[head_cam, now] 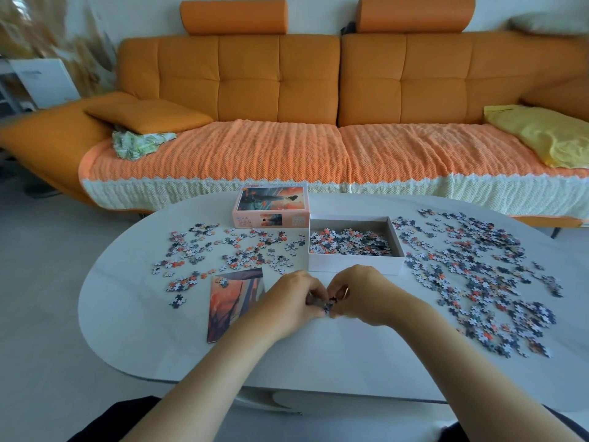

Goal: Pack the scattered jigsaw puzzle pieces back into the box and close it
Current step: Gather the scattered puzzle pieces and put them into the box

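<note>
Several puzzle pieces sit between left hand and right hand fingers.

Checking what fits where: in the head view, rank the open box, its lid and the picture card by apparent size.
1. open box, largest.
2. picture card and lid: nearly alike. The card lies nearer the camera and the left forearm hides its corner, so I do not rank these two.
</note>
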### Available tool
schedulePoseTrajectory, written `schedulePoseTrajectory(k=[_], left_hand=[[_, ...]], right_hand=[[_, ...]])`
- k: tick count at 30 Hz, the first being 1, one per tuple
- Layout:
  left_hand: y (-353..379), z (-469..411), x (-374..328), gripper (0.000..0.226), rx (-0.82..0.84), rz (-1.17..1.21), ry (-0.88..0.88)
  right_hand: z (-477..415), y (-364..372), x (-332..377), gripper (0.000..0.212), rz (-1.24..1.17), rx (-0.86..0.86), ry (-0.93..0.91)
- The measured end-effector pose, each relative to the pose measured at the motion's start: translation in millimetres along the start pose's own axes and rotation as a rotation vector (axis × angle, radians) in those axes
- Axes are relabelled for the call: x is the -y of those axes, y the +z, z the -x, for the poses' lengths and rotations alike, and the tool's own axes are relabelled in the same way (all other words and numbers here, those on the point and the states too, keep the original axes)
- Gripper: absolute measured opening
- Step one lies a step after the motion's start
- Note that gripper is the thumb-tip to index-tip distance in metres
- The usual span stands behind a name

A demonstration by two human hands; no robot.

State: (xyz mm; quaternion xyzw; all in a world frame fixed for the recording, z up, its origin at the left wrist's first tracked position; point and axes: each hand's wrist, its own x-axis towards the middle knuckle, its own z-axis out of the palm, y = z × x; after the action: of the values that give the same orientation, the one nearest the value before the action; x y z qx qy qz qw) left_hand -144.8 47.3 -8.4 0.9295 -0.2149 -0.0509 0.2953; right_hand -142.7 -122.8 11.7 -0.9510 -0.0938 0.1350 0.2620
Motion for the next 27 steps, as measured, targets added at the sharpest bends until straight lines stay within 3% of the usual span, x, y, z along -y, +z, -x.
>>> schedulePoseTrajectory(k=[6, 13, 18, 21, 25, 27], left_hand=[[4, -1, -1, 0.026, -0.047, 0.200, -0.092], [1, -9, -1, 0.021, -0.036, 0.203, -0.099], [-3, -22, -6, 0.022, -0.055, 0.218, -0.084], [-12, -37, -11, 0.020, -0.178, 0.250, -0.065], [-19, -65, -10, 0.014, -0.348, 0.263, 0.010], [-17, -77, -6, 0.014, -0.341, 0.157, 0.055]], right_hand=[[-1, -1, 2, 0.018, -0.012, 0.009, 0.008], [-6, -6, 2, 0.008, 0.001, 0.045, 0.036], [-7, -16, -3, 0.016, 0.019, 0.041, -0.012], [-10, -35, -9, 0.019, -0.074, -0.100, -0.045], [-23, -52, -20, 0.017, -0.100, -0.498, -0.069], [-28, -52, -25, 0.020, -0.063, -0.527, -0.057]])
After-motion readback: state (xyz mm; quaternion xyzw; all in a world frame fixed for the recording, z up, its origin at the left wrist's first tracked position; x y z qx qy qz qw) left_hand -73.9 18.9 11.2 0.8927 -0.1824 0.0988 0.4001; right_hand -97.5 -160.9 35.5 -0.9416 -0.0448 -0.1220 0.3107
